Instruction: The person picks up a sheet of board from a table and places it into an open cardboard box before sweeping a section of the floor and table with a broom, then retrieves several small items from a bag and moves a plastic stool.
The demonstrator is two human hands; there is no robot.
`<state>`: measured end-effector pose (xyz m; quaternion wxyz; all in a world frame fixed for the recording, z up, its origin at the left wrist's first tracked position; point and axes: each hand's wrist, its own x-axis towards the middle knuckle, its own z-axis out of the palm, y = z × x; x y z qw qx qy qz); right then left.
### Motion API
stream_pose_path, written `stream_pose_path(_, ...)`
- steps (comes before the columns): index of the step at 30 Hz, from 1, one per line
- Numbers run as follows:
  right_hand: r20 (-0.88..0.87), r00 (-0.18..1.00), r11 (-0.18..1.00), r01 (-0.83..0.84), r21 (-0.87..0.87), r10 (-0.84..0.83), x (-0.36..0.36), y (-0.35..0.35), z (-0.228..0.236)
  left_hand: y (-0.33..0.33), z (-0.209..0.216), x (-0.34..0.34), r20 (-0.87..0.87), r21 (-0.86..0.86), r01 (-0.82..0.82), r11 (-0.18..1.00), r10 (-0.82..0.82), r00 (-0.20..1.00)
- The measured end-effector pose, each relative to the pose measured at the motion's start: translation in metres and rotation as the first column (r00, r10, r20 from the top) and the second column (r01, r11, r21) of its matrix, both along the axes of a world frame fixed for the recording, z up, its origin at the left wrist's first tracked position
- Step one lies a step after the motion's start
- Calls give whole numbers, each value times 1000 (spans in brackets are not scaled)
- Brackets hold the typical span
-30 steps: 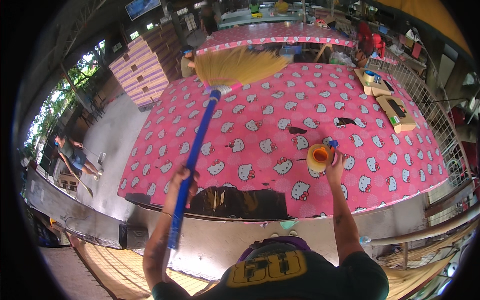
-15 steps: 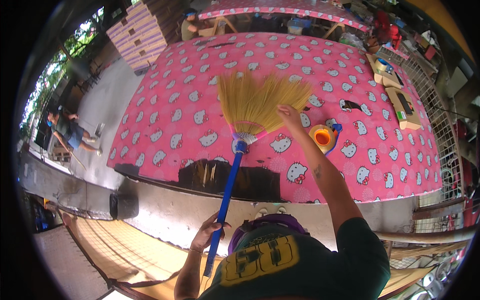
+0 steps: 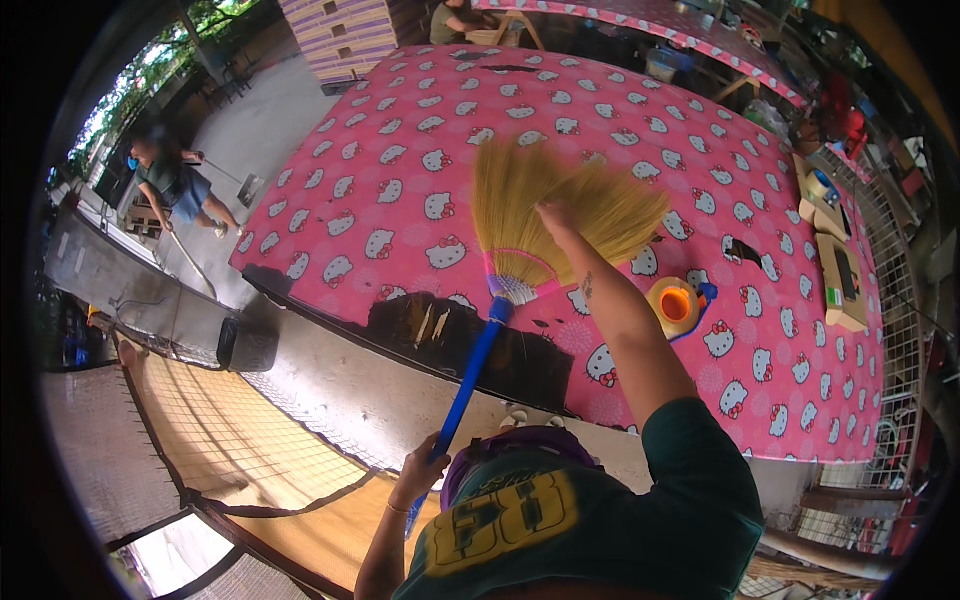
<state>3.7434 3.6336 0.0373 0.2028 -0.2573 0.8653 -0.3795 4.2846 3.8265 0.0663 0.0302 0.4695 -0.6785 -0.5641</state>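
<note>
A broom (image 3: 464,390) with a blue handle and a wide fan of straw-coloured bristles rests head-up across a table with a pink cartoon-cat cover (image 3: 345,225). My left hand (image 3: 420,472) is closed round the lower handle, off the table's near edge. My right hand (image 3: 556,220) is at the middle of the bristles, fingers drawn together on some strands; the fingertips are small and partly blurred. Right of my forearm lies a tape dispenser (image 3: 706,296) with a tan tape roll (image 3: 657,300) on an orange core.
Torn cover bares a black patch (image 3: 520,358) at the near edge. Open cardboard boxes (image 3: 843,305) sit at the right. A person (image 3: 178,185) with a long-handled tool stands left; another (image 3: 455,22) is at the back, near stacked cartons (image 3: 335,45). A black bin (image 3: 248,342) stands near left.
My right hand has moved left across the bristles, from their right part to the middle. The view has turned, so the table and broom head appear shifted right. My left hand still holds the handle.
</note>
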Motion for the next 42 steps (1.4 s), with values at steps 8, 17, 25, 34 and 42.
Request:
stream_pose_path(8,34,999,979,12,-204,-5,-19,-28,5,3,3,-14,-13,-81,21,996,-23,1000)
stream_pose_path(17,120,988,973,-67,-220,95,-11,-49,-7,0,3,-11,-38,-111,46,993,-50,998)
stream_pose_path(25,70,988,965,-121,-234,140,2,-53,-16,0,-1,-6,-29,-155,51,987,-56,998)
stream_pose_path(34,208,977,992,72,-105,-49,4,-62,0,-1,-3,-7,18,-121,30,992,-28,999)
stream_pose_path(42,185,981,981,-20,-191,56,2,-43,5,1,-11,-5,-7,-158,29,987,-31,1000)
